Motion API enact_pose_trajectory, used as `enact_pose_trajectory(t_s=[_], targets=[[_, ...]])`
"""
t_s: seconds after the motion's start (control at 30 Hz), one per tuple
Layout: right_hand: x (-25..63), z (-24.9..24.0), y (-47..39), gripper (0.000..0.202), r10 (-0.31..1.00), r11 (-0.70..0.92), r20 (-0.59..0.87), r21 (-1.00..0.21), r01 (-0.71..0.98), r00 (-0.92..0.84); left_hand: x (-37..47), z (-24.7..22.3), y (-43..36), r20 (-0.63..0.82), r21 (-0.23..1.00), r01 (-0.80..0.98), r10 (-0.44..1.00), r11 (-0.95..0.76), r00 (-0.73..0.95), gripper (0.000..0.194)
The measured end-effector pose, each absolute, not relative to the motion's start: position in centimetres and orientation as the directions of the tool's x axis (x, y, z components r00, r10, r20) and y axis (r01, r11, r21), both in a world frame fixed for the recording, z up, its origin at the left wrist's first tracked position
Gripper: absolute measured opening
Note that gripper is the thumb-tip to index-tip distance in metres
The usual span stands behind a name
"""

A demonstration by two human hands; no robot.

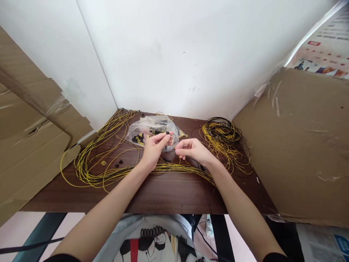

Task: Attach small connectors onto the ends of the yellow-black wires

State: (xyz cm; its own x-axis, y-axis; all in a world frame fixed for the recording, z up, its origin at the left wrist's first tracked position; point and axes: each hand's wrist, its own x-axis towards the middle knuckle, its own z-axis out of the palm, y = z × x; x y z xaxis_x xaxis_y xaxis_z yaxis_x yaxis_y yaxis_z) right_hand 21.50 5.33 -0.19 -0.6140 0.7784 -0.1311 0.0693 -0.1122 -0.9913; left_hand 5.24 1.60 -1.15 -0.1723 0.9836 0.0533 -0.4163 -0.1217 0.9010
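My left hand [157,145], over the middle of the table, pinches a small black connector [167,133] between thumb and fingers. From it a thin yellow wire [173,145] runs down to my right hand [192,150], whose thumb and fingertips are closed on the wire. Just behind both hands lies a clear plastic bag [133,127] with small black and yellow parts in it. Below them a long bundle of yellow and black wires [188,168] stretches across the table, passing under my right forearm.
A coil of yellow and black wire [222,131] lies at the back right of the brown table [174,196]. Loose black pieces [119,163] and a yellow piece [103,163] sit left of centre. Cardboard [294,145] stands at both sides, with a white wall [174,65] behind.
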Motion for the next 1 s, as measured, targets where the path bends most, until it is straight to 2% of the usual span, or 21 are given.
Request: enact_pose_trajectory(t_s=[0.2, 0.37, 0.5, 0.63, 1.0], targets=[[21.9, -0.1, 5.5, 0.027, 0.781, -0.067, -0.116, -0.993, 0.102, -0.613, 5.2, -1.2, 1.7, 0.070, 0.904, -0.407, 0.984, -0.133, -0.164, 0.025], [21.1, 0.0, 5.1, 0.031, 0.843, 0.023, 0.005, -0.999, 0.028, -0.537, 5.3, -1.2, 1.5, 0.138, 0.935, -0.310, 0.981, -0.174, -0.135, 0.023], [20.1, 0.1, 4.6, 0.031, 0.904, 0.042, 0.052, -0.999, -0.034, -0.424, 5.5, -0.9, 1.2, 0.191, 0.943, -0.261, 0.978, -0.206, -0.082, 0.022], [19.7, 0.3, 4.3, 0.033, 0.911, 0.073, 0.087, -0.996, -0.050, -0.404, 5.5, -1.0, 1.2, 0.202, 0.946, -0.247, 0.978, -0.208, -0.051, 0.020], [20.8, 0.3, 4.7, 0.026, 0.858, 0.138, 0.098, -0.990, 0.043, -0.505, 5.4, -0.5, 1.4, 0.125, 0.870, -0.466, 0.986, -0.164, -0.113, 0.018]])
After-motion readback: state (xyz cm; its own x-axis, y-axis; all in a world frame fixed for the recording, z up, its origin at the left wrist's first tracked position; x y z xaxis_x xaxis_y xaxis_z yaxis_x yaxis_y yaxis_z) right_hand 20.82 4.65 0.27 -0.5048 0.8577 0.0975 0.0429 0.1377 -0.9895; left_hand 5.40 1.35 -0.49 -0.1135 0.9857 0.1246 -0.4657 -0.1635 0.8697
